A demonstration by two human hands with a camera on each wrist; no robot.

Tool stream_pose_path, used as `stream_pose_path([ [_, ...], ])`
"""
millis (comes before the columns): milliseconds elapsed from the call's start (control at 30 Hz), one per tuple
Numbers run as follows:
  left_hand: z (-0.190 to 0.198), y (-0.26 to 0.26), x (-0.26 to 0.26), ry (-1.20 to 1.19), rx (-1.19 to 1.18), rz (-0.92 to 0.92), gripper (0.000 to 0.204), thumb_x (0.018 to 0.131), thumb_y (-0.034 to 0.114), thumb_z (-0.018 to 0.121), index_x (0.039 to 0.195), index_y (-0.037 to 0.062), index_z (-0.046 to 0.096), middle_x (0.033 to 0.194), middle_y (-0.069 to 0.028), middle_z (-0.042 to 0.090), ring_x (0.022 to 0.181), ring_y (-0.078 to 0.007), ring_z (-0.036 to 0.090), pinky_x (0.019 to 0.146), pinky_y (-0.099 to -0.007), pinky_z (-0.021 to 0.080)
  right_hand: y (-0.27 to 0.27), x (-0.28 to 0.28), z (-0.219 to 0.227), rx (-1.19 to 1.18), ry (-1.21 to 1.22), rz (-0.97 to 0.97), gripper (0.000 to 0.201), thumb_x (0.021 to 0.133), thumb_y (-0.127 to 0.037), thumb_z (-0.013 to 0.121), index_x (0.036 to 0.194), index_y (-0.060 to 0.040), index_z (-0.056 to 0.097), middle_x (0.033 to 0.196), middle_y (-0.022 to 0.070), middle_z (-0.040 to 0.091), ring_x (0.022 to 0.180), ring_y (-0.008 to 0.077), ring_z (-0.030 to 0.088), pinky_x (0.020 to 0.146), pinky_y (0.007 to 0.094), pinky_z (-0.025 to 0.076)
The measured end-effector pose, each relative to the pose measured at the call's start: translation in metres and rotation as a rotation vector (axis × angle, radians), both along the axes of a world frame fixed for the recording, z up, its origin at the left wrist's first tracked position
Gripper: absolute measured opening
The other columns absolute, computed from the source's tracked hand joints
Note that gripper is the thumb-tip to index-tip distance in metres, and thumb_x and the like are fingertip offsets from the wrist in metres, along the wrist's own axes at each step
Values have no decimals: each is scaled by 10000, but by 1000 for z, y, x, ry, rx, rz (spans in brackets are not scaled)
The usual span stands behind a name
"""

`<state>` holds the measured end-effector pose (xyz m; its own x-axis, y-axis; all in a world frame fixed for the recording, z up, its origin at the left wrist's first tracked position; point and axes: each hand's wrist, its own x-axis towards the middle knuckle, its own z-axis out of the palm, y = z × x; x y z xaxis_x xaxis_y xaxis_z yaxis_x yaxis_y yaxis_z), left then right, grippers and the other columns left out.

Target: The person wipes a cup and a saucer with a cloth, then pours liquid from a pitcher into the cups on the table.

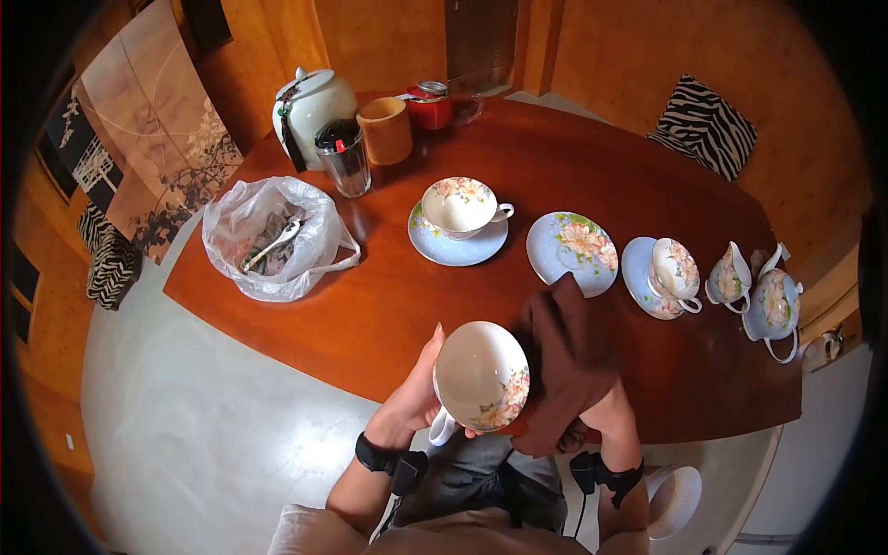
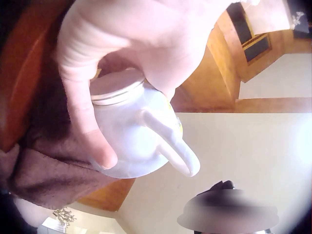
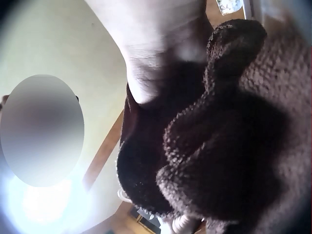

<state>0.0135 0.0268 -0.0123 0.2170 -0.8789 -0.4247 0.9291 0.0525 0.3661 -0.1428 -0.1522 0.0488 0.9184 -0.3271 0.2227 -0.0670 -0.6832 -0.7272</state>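
Note:
My left hand (image 1: 416, 393) holds a white teacup (image 1: 481, 370) over the table's front edge, its flowered inside turned up toward the head camera. In the left wrist view, thumb and fingers go round the cup's foot and side, and its white handle (image 2: 178, 148) sticks out free. A brown fluffy cloth (image 1: 569, 356) hangs from my right hand (image 1: 609, 412), just right of the cup. The right wrist view shows the cloth (image 3: 219, 141) bunched up, with most of the right hand's fingers hidden in its folds.
Across the wooden table (image 1: 370, 314) stand a cup on a saucer (image 1: 453, 250), a bare flowered saucer (image 1: 573, 250), another cup and saucer (image 1: 640, 268), a creamer (image 1: 729, 277) and a teapot (image 1: 775, 301). At left are a plastic bag (image 1: 277, 236), a glass tumbler (image 1: 347, 166) and a lidded jar (image 1: 319, 106).

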Motion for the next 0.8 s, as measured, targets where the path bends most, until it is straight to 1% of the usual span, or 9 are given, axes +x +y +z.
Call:
stream_pose_path([
  [100,16,0,-3,-452,120,-127,836,993,725,202,1463,53,369,1191,-228,649,816,-381,737,533,-458,643,2,6,0,126,81,8,705,855,-120,733,1476,-10,416,1448,171,528,1279,293,566,1048,344,432],
  [200,7,1,-2,-488,47,-198,795,1016,682,226,1458,38,375,1187,-221,654,817,-357,742,542,-446,650,8,8,1,437,-27,87,634,833,-138,758,1407,-43,504,1411,169,561,1262,293,579,1038,358,442],
  [233,6,2,-2,-431,51,-210,777,1024,667,237,1454,36,381,1184,-216,657,814,-346,743,545,-439,652,10,12,-3,442,-50,99,547,822,-134,742,1333,-49,566,1273,199,625,1153,344,627,977,392,487],
  [367,5,2,-1,-424,-3,-275,700,1050,606,284,1454,43,383,1159,-157,672,844,-232,745,588,-342,653,4,25,-8,157,-1,100,320,775,-44,664,1091,4,645,1002,250,665,924,479,604,815,487,523],
  [433,10,4,-1,-452,36,-295,683,1056,596,290,1449,48,398,1157,-132,674,848,-187,737,600,-294,641,4,28,-16,63,-105,101,234,806,-62,660,1025,18,646,928,231,675,826,463,587,764,412,533],
  [567,10,2,-5,-434,165,-214,659,1059,600,290,1378,60,490,1150,-95,674,885,-129,709,655,-242,612,1,24,-21,39,-141,68,297,734,31,579,1019,20,660,972,267,671,873,478,620,738,456,534],
  [667,22,-1,-10,-443,183,-124,648,1059,606,287,1291,67,562,1140,-73,676,967,-114,683,767,-266,594,-13,21,-27,243,-182,-48,270,740,50,568,993,34,663,936,256,683,808,398,679,709,400,543],
  [733,21,-1,-7,-414,168,-73,647,1061,607,281,1252,71,587,1140,-57,678,1009,-111,667,838,-288,576,-12,18,-25,403,-299,-255,168,845,45,558,970,75,665,886,139,733,792,177,696,714,336,544],
  [800,4,0,4,-312,129,-41,646,1063,607,272,1234,75,596,1144,-42,680,1031,-111,654,890,-305,553,-9,20,-7,574,-355,-230,150,878,17,598,986,83,677,930,101,745,825,177,707,749,317,551],
])
